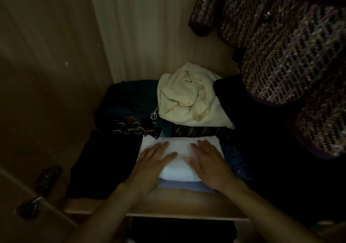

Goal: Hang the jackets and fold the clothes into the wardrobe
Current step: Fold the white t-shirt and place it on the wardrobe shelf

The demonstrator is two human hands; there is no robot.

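Two hands, left hand (153,160) and right hand (207,160), press flat with fingers spread on one folded white garment (179,149); one knitted jacket (290,55) hangs above right.

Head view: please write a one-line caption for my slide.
Left hand and right hand rest flat on a folded white cloth, atop a pale blue cloth on the wooden wardrobe shelf.

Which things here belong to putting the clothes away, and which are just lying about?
Job: left hand, right hand, both flat on the white folded garment; cream crumpled garment; hanging knit jacket; shelf.
Lying about: door handle; round pendant.
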